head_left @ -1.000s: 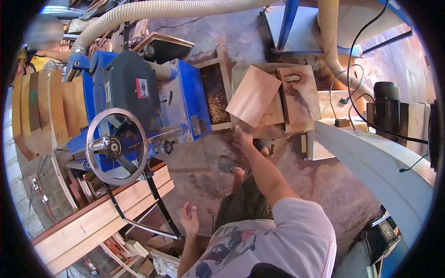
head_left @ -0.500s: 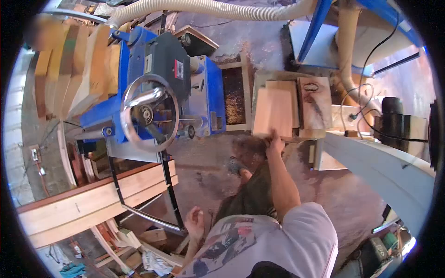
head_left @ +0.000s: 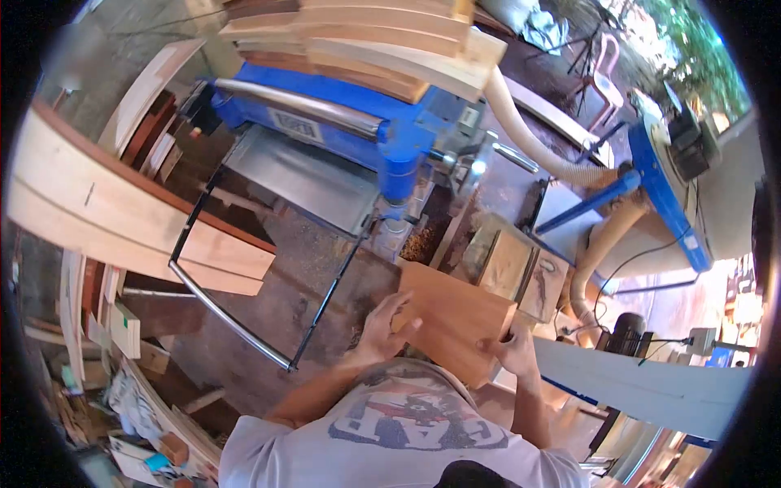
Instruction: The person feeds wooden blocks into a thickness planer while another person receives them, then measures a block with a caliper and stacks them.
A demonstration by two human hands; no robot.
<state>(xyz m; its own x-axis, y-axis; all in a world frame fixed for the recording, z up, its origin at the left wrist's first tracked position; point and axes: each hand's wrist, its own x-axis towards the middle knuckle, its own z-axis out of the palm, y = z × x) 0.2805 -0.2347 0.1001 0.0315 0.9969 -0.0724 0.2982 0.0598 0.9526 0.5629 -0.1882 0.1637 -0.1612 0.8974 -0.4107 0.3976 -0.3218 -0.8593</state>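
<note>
A sunlit workshop with a dusty concrete floor [head_left: 285, 285] holds a blue planer [head_left: 342, 138], stacked planks [head_left: 366, 41], pale dust hoses [head_left: 529, 138], and greenery [head_left: 691, 49] outside.

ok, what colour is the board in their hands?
Reddish-brown, plain wood board, gripped by the left hand and right hand; head view.
</note>
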